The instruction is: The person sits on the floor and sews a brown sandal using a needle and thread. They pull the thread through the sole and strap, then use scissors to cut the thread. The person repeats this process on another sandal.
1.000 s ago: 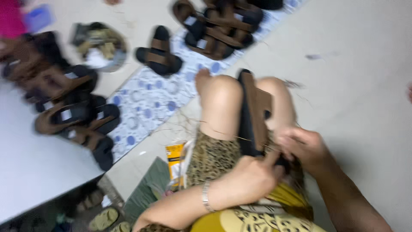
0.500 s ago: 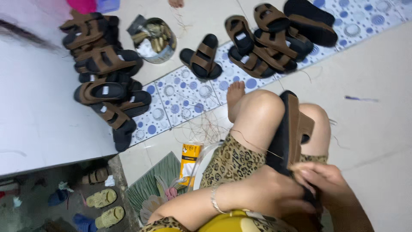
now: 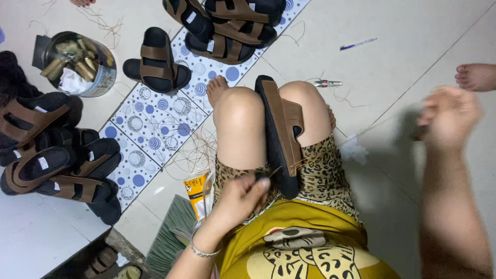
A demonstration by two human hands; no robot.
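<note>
A black sandal with a brown stitched strap point(image 3: 281, 132) stands on edge, clamped between my two bare knees. My left hand point(image 3: 240, 199) is at the sandal's heel end, fingers pinched on a small dark tool point(image 3: 260, 177) that touches the sole's edge. A thin strand runs from there toward the strap. My right hand point(image 3: 448, 116) is raised far to the right, away from the sandal. It is blurred with its fingers curled, and what it holds is unclear.
A pile of matching sandals point(image 3: 51, 155) lies at left, more sandals point(image 3: 227, 23) at top, and one single sandal point(image 3: 157, 59) between them. A tin of tools point(image 3: 77, 64), small snips point(image 3: 326, 82), a blue pen point(image 3: 358, 44), a yellow packet point(image 3: 195, 190) and another person's foot point(image 3: 475, 76) surround me.
My right hand has left the sandal's heel and swung out to the right and upward. My left hand stays at the heel. The view has shifted.
</note>
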